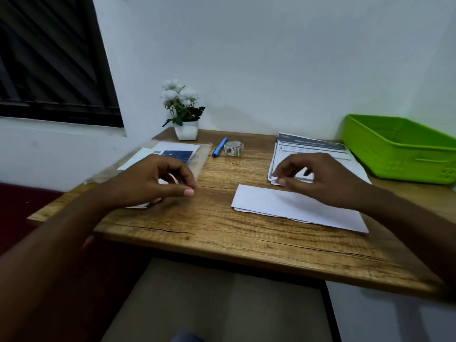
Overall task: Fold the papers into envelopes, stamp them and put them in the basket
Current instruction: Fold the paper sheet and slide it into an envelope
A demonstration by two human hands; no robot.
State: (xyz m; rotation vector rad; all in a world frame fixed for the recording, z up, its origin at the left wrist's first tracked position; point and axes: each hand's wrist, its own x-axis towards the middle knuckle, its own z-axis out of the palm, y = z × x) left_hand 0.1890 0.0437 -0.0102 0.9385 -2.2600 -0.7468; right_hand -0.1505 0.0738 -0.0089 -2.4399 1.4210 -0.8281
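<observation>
Folded paper (296,206) lies on worktop (222,233). Left hand (153,183) and right hand (323,181) hover either side of it, grips loosely curled and empty.

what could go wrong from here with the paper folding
1. The right hand hovers at the near corner of the printed stack; it might lift several sheets at once.
2. The folded paper lies loose under that forearm, so a sweep could slide it or open the fold.
3. The pen lies right beside the stamp roll; a hasty grab for the roll could knock the pen away.
</observation>
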